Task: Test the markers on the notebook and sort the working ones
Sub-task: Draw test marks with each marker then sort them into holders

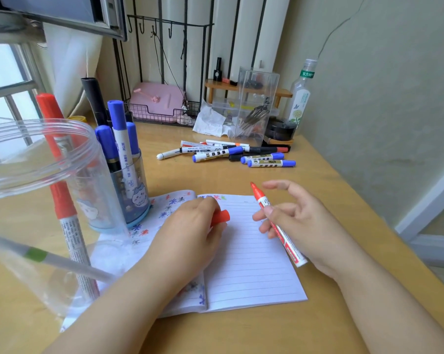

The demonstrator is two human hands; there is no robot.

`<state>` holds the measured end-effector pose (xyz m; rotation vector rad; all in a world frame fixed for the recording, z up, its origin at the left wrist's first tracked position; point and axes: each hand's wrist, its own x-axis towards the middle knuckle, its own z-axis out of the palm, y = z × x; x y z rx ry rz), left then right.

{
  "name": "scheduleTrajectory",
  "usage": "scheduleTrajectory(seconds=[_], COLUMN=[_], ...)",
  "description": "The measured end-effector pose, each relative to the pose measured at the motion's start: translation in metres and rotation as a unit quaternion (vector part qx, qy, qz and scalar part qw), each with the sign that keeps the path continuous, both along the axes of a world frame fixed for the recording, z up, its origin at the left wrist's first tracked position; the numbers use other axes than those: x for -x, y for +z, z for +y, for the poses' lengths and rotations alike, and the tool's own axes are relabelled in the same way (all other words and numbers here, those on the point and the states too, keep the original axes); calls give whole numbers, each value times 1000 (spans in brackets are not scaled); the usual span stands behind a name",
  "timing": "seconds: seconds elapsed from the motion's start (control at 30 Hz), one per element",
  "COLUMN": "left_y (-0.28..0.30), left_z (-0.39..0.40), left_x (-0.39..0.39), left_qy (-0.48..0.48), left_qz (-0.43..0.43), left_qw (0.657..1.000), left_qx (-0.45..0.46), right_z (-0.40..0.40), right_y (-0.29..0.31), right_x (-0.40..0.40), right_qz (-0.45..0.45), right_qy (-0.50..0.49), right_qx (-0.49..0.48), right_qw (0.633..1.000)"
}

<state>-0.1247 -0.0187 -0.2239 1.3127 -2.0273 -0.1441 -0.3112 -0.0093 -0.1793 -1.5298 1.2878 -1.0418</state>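
**A:** Sitting about midway, judging by the piles. Right hand [289, 221] pinching an uncapped red marker with a white barrel [274, 223] between thumb and fingers [269, 209], tip pointing up and away, hovering just over the open lined paper notebook [246, 264]. Left hand [190, 226] resting on the left page, fingers curled around the red plastic cap [222, 217].

**B:** Already testing, or not yet?

**A:** Probably just about to. Not touching the page right now. Right page looking nearly blank, only small coloured marks along the top; left page carrying lots of blue and red flower doodles.

**B:** And the sorting?

**A:** Looking partly done. Standing blue, black and red markers in the tinted blue plastic pen cup with a cartoon cat [128, 190], left of the notebook. Lying loose further back on the wooden tabletop [330, 315]: a pile of blue, black and red markers [231, 154], apparently waiting. Also a big clear plastic jar [36, 154] at near left holding a couple of pens. Guessing which container counts as "working", though.
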Motion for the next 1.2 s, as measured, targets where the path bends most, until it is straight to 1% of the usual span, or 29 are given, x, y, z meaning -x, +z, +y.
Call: scheduleTrajectory(seconds=[0.03,0.1,0.17,0.2,0.23,0.27,0.33,0.4,0.43,0.5,0.57,0.67,0.77,0.83,1.0,1.2], left_y=[0,-1,-2,-2,-3,-4,-2,-2,-3,-3,-5,-12,-13,-13,-15,-16], left_z=[0,-1,0,-1,-1,-2,-2,-3,-3,-3,-4,-7,-6,-6,-8,-7], left_x=[0,1,2,2,3,3,5,6,5,5,6,7,6,6,6,6], left_qy=[1,-5,-20,-24,-30,-36,-46,-50,-44,-28,-15,-12,-21,-22,-25,-31], left_qz=[-4,-4,-3,-3,-7,-12,-28,-45,-54,-72,-92,-72,-72,-78,-82,-81], left_qw=[1000,1000,1000,1000,999,999,999,998,998,997,996,997,997,996,996,996], left_qx=[1,1,-5,-10,-10,-5,5,7,6,-7,-11,-8,-28,-22,-3,-6], right_z=[-2,-10,-23,-30,-37,-45,-60,-72,-77,-83,-86,-91,-96,-98,-97,-97], right_y=[2,8,12,13,12,10,2,-8,-13,-22,-29,-34,-40,-42,-43,-43], right_x=[-2,-5,-7,-8,-11,-14,-22,-32,-35,-41,-43,-41,-36,-34,-34,-34], right_qz=[-56,-162,-268,-305,-321,-318,-265,-159,-112,-64,-37,10,55,85,109,120], right_qy=[-8,-17,-6,6,16,19,0,-40,-62,-97,-104,-99,-123,-141,-123,-112], right_qx=[-8,-58,-122,-137,-140,-134,-110,-72,-52,-27,-2,50,71,77,80,71], right_qw=[998,985,956,942,937,938,958,984,990,993,994,994,988,983,983,984])
